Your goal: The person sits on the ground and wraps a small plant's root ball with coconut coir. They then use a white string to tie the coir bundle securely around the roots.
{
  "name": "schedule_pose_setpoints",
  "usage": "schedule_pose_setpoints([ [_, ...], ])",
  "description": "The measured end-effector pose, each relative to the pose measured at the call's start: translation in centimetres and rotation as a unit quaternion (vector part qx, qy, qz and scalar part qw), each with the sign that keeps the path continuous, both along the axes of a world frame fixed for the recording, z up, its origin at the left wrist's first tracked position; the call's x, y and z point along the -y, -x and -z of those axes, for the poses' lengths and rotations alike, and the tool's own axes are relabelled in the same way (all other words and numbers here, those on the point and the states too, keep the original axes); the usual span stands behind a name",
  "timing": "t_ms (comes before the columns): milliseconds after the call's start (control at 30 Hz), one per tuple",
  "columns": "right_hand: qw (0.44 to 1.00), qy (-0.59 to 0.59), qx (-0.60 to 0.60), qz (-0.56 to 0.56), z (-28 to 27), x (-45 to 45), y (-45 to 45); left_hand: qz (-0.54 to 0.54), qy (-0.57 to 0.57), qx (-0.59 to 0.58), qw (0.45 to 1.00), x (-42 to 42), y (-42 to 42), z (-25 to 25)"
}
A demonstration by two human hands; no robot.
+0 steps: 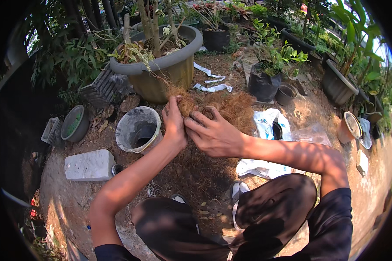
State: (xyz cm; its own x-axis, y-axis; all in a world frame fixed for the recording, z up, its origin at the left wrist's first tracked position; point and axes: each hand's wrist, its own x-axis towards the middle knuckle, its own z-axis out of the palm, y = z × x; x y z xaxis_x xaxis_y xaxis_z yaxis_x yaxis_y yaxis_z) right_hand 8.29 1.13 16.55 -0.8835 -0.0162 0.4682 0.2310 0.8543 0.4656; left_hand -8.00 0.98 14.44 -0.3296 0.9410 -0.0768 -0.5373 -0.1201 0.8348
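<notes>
My left hand (174, 120) holds a small ball of brown coconut fibre (185, 101) upright in front of me, with its fingers along the left side. Thin strands and a pale, wilted plant stem (146, 63) appear to rise from the ball's top, across the big pot behind. Curled against the ball's lower right side are the soiled fingers of my right hand (212, 133). Its thumb and whatever lies under its fingertips are hidden. Just beyond that hand, a loose heap of coconut fibre (236, 109) lies on the ground.
A dirty white bucket (121, 130) with a black pot inside stands left of my hands. Nearer lies a pale block (88, 164). White plastic bags (264, 168) spread under my right forearm. A large planter (163, 78) and white strips (212, 87) are ahead.
</notes>
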Motion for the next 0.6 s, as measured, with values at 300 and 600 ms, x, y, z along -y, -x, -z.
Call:
schedule_pose_setpoints([
  [300,0.988,0.072,0.115,-0.069,5.1,0.4,-0.5,-0.169,-0.01,-0.134,0.976,1.9,1.6,9.7],
  [600,0.879,0.262,0.386,-0.095,9.6,1.0,2.2,-0.244,-0.026,-0.287,0.926,13.0,5.3,22.1],
])
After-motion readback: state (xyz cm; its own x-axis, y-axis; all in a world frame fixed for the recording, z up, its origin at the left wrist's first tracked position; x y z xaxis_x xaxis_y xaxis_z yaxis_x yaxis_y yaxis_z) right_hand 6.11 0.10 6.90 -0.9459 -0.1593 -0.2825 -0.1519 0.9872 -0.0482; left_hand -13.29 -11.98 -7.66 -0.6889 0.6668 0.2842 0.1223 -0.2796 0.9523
